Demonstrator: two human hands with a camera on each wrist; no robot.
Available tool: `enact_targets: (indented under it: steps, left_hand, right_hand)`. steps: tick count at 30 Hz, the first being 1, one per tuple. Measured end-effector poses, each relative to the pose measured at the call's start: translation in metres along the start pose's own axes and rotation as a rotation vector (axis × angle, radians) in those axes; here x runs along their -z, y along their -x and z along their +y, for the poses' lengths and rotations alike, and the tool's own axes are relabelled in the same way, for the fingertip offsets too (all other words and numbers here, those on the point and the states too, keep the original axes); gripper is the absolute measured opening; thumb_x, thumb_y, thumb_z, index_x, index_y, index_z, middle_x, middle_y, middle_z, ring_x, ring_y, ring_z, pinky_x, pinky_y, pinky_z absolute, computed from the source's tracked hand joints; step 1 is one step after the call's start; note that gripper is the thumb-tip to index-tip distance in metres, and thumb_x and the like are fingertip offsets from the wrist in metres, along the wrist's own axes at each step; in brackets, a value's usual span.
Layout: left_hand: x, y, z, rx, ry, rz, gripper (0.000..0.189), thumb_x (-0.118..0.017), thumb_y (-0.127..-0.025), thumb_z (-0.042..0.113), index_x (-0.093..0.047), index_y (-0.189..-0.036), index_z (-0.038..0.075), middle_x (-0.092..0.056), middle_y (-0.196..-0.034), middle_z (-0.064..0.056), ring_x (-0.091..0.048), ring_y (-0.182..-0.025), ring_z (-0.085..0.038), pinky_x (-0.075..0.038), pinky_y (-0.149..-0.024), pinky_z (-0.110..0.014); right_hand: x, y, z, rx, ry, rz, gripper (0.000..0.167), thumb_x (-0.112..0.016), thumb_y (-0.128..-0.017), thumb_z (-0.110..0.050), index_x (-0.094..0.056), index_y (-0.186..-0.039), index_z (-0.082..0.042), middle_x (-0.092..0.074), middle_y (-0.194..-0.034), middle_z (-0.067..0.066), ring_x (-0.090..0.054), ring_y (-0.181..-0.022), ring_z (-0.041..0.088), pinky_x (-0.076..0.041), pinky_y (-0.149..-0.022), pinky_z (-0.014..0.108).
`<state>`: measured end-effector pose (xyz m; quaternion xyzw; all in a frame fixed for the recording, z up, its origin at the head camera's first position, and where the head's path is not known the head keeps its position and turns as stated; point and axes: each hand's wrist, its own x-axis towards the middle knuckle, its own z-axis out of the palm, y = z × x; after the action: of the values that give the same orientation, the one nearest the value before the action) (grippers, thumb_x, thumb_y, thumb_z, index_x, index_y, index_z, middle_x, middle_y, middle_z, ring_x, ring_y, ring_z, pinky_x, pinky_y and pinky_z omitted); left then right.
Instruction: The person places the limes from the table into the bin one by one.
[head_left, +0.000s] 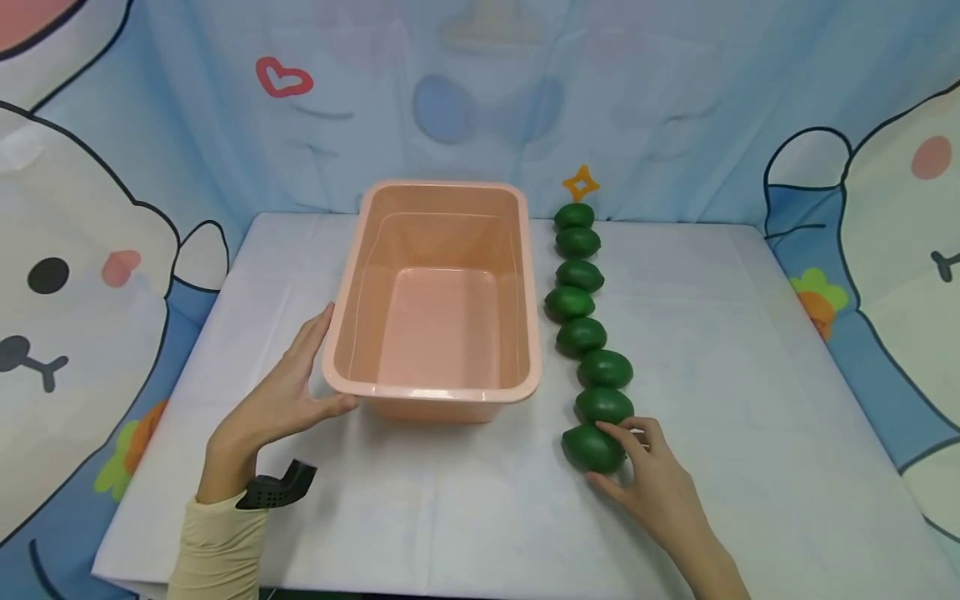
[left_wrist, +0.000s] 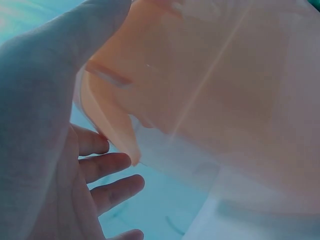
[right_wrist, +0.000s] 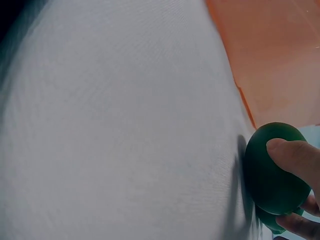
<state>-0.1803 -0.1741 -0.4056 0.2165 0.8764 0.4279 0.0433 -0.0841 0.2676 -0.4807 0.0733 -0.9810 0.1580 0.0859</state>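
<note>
A smooth, dark green lime with a pointed end lies nearest the front in a line of similar limes. My right hand pinches it between thumb and fingers; in the right wrist view the thumb presses on its side. A pink plastic basin stands left of the line, with bare pink floor showing inside. My left hand spreads at the basin's front left corner, thumb by the front rim and straight fingers along the left side. The left wrist view shows its fingers close to the basin's edge.
A white cloth covers the table. Behind it hangs a blue curtain with cartoon animals, reaching round both sides. A black strap piece sits at the left wrist, above a cream sleeve.
</note>
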Motion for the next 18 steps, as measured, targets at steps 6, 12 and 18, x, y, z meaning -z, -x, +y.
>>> enact_targets:
  steps: [6, 12, 18]
  left_hand:
    - [-0.0006, 0.0004, -0.0003, -0.010, 0.012, 0.008, 0.115, -0.080, -0.072, 0.032, 0.001, -0.153, 0.026, -0.011, -0.158, -0.002, -0.016, -0.144, -0.025, -0.026, -0.109, -0.062]
    - [-0.0017, 0.0005, -0.0033, -0.030, 0.041, 0.014, 0.117, -0.080, -0.071, 0.041, 0.001, -0.154, 0.026, -0.012, -0.158, -0.001, -0.016, -0.144, -0.024, -0.025, -0.109, -0.062]
    - [-0.0012, -0.0019, -0.0056, -0.056, 0.051, 0.019, 0.116, -0.078, -0.069, 0.053, -0.001, -0.153, 0.031, -0.012, -0.158, 0.000, -0.017, -0.144, -0.024, -0.025, -0.108, -0.063]
  right_hand:
    - [-0.0036, 0.0018, -0.0003, -0.003, 0.008, 0.020, 0.067, -0.088, -0.063, -0.028, -0.059, -0.122, -0.018, -0.044, -0.116, 0.010, -0.060, -0.088, 0.027, -0.043, -0.048, 0.026]
    - [-0.0059, 0.0039, -0.0013, -0.012, -0.007, 0.043, 0.067, -0.088, -0.062, -0.025, -0.059, -0.122, -0.018, -0.047, -0.114, 0.009, -0.059, -0.082, 0.024, -0.047, -0.051, 0.031]
    - [-0.0067, 0.0044, -0.0013, -0.008, -0.011, 0.063, 0.067, -0.088, -0.062, -0.025, -0.060, -0.122, -0.017, -0.050, -0.112, 0.009, -0.060, -0.089, 0.026, -0.052, -0.056, 0.038]
